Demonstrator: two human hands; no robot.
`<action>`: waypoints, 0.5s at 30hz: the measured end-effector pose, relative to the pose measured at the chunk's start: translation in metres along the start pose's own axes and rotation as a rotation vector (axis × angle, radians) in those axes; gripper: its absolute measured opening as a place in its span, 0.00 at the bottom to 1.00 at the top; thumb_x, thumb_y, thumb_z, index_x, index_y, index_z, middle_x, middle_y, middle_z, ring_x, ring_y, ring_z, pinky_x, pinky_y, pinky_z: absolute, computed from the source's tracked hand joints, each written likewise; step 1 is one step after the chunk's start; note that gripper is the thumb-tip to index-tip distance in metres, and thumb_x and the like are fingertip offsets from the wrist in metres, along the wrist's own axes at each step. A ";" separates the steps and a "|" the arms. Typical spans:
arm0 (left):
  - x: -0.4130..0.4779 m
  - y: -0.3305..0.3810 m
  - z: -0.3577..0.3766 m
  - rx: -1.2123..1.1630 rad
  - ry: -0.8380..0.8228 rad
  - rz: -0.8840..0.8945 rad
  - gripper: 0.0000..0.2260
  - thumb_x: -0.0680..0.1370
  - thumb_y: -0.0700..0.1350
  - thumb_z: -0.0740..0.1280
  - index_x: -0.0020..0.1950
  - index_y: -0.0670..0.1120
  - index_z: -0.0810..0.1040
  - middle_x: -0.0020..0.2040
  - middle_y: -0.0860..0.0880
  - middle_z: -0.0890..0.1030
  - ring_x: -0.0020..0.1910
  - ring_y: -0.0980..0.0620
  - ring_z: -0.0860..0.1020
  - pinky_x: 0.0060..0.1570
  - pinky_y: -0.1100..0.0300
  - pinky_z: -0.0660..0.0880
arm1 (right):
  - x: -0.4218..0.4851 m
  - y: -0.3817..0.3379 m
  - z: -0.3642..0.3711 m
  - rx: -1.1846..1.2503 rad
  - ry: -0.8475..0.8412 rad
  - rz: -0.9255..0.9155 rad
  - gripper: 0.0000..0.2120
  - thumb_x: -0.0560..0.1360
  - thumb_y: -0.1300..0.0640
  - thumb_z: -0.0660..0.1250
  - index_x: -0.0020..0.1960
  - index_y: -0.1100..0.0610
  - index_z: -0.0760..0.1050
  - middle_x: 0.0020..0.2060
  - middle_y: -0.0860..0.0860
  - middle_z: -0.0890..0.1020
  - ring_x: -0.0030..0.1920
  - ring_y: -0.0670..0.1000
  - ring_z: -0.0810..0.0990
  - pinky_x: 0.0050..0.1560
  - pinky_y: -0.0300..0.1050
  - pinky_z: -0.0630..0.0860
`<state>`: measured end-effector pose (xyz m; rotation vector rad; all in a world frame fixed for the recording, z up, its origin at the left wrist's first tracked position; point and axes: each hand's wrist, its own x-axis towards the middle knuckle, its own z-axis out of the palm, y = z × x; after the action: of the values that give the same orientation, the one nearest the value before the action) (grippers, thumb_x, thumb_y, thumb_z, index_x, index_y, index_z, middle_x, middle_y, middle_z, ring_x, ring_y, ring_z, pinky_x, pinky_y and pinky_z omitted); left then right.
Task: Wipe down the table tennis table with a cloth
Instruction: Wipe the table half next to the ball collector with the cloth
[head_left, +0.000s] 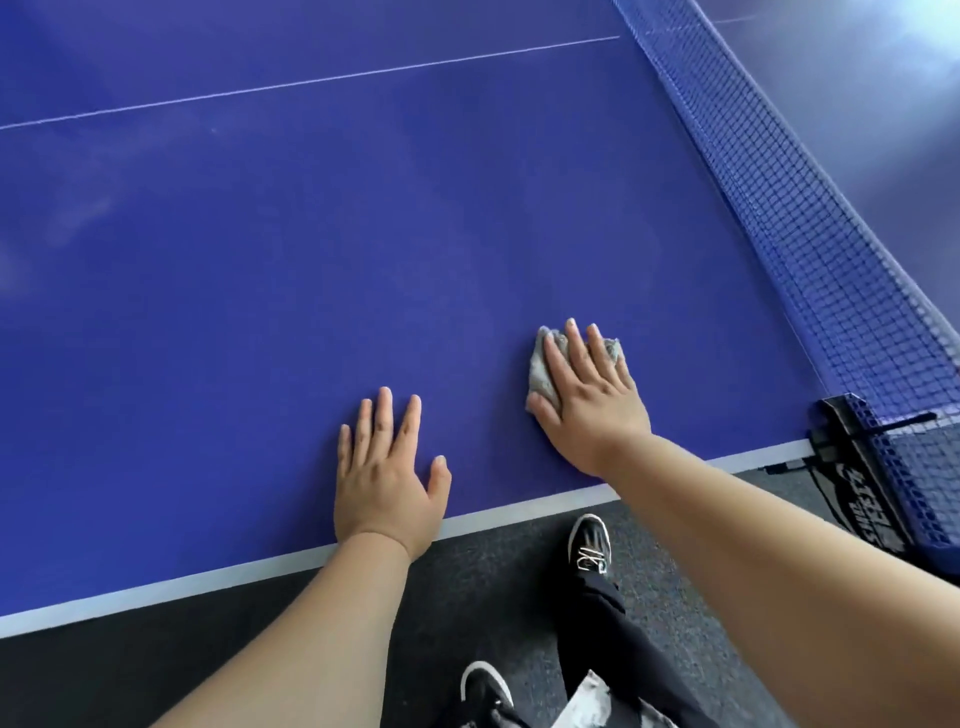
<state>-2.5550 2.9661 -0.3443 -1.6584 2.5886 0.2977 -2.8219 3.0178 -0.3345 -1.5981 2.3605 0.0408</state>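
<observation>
Right hand (592, 400) presses the cloth (540, 374) flat, fingers (575, 348) straight, centre right by the net (810, 249), left hand (387, 478) rests released on the bench (260, 291), and hazy streaks (88, 208) upper left suggest plenty remains.

1. We are counting one table (260, 260) and one net (831, 260).
2. We are seeing one cloth (540, 371).
3. We are counting two hands, the left hand (387, 467) and the right hand (592, 395).
4. We are seeing two shoes (589, 543).
</observation>
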 end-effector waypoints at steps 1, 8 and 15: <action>0.001 -0.001 0.001 0.004 0.004 0.004 0.34 0.79 0.62 0.48 0.85 0.56 0.47 0.85 0.49 0.44 0.84 0.48 0.42 0.82 0.45 0.44 | 0.014 -0.007 -0.003 0.025 0.000 0.049 0.36 0.80 0.31 0.38 0.83 0.44 0.37 0.83 0.47 0.39 0.81 0.53 0.32 0.80 0.56 0.34; 0.001 -0.003 -0.002 0.029 -0.033 0.013 0.35 0.79 0.63 0.48 0.85 0.55 0.47 0.85 0.48 0.43 0.84 0.46 0.43 0.82 0.42 0.47 | -0.064 -0.046 0.024 -0.055 -0.003 -0.497 0.30 0.85 0.37 0.45 0.84 0.43 0.46 0.84 0.47 0.49 0.83 0.55 0.42 0.81 0.59 0.42; 0.002 -0.002 -0.001 -0.007 -0.033 0.008 0.35 0.79 0.62 0.52 0.85 0.55 0.49 0.85 0.48 0.44 0.84 0.47 0.44 0.82 0.42 0.47 | -0.009 -0.029 0.006 -0.027 0.043 -0.265 0.30 0.83 0.35 0.46 0.83 0.39 0.46 0.83 0.46 0.50 0.83 0.53 0.43 0.81 0.59 0.50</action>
<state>-2.5538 2.9632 -0.3436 -1.6312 2.5742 0.3315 -2.7910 3.0156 -0.3340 -1.9285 2.1670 -0.0170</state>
